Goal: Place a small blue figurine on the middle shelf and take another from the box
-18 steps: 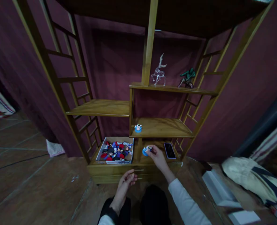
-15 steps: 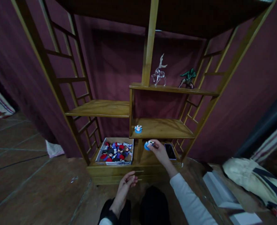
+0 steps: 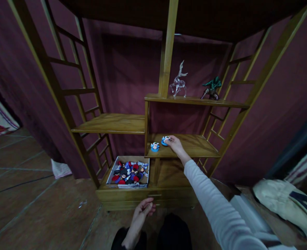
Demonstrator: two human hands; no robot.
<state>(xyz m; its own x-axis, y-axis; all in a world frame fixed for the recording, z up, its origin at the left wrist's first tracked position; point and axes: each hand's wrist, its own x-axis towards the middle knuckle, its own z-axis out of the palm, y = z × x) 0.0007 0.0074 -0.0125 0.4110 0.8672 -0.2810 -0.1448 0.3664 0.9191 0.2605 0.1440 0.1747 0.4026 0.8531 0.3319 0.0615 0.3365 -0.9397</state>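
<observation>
Figurine in hand: small figure on a round blue base (image 3: 165, 140), pinched in my right hand's (image 3: 174, 144) grip, fingertips closed on it, held low over the middle shelf (image 3: 192, 146).
Look: blue disc underneath, a dark-and-white little body on top; too small to tell more.
Neighbour: a matching blue-based figurine (image 3: 154, 147) already stands on that shelf, just beside mine, to its left.
Left hand: my left hand (image 3: 143, 210) hangs low near the cabinet's base, fingers curled in loosely; I cannot tell whether it holds anything.
Done: one standing, a second at the shelf.
Left: the box of figurines (image 3: 129, 172) below looks full.
Higher up: glass deer (image 3: 178, 82) and green figure (image 3: 211, 87).
</observation>
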